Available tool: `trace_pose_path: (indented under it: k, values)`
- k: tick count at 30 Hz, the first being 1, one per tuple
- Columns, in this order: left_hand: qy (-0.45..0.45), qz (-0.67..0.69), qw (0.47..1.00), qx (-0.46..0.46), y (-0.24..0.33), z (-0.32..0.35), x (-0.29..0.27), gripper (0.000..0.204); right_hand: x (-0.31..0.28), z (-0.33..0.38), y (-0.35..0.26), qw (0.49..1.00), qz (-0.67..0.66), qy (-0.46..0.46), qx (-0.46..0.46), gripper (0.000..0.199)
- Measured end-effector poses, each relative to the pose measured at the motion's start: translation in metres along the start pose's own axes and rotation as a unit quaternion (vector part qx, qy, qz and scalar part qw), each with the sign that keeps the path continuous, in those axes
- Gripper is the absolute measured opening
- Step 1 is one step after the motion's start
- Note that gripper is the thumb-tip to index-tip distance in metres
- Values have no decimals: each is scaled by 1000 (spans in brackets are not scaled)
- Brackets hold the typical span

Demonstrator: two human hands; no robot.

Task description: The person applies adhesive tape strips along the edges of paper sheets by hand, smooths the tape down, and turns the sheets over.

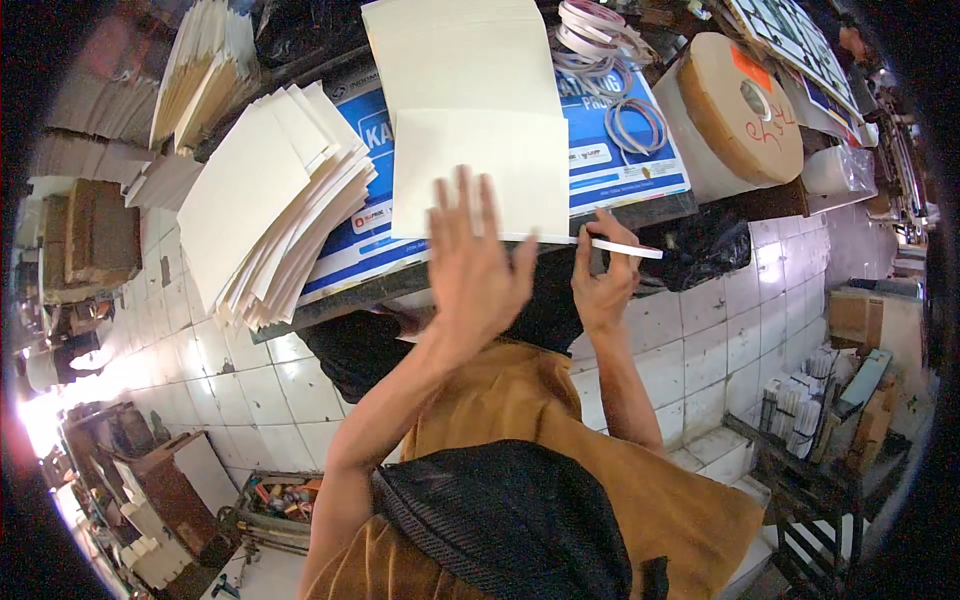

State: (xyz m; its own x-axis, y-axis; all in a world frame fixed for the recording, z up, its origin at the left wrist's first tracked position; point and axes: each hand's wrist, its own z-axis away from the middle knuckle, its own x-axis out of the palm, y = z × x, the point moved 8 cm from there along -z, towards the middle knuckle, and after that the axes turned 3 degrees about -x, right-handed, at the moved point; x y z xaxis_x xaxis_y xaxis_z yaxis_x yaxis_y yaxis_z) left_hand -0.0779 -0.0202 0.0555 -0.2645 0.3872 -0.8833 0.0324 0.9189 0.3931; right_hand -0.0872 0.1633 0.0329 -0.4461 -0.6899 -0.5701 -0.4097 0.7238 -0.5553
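A cream paper sheet (485, 150) with a crosswise fold lies before me on a blue printed sheet (345, 245). Over its near edge is my left hand (475, 260), fingers stretched out and slightly blurred; whether it presses on the paper I cannot tell. My right hand (603, 285) pinches a thin roll of narrow white tape (627, 248), seen edge-on, just off the sheet's near right corner. From the roll a white strip (550, 239) runs left along the near edge toward my left hand. To the left is a fanned stack of cream folded sheets (270, 185).
Loose tape rolls (590, 30) and a tape ring (636, 128) rest at the far right of the blue sheet. Beside them stands a large spool (740, 110) with a brown cardboard side. More paper stacks (210, 70) stand far left. A black plastic bag (705, 250) hangs below the table's right edge.
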Motion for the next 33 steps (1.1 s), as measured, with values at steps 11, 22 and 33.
trace_pose_path:
  k: [11, 22, 33]
  values:
    - [-25, 0, 1000, 18, 19, -2, 48, 81, -7, 2, 8, 997, -19, -29, 63, 29]
    - [-122, -34, 991, 37, 16, 12, 56, 93, -100, 4, -16, 978, -105, 182, 8, 15]
    - [299, 7, 946, 125, -63, -34, -205, 63, -84, 35, 21, 973, -150, 146, 93, 20]
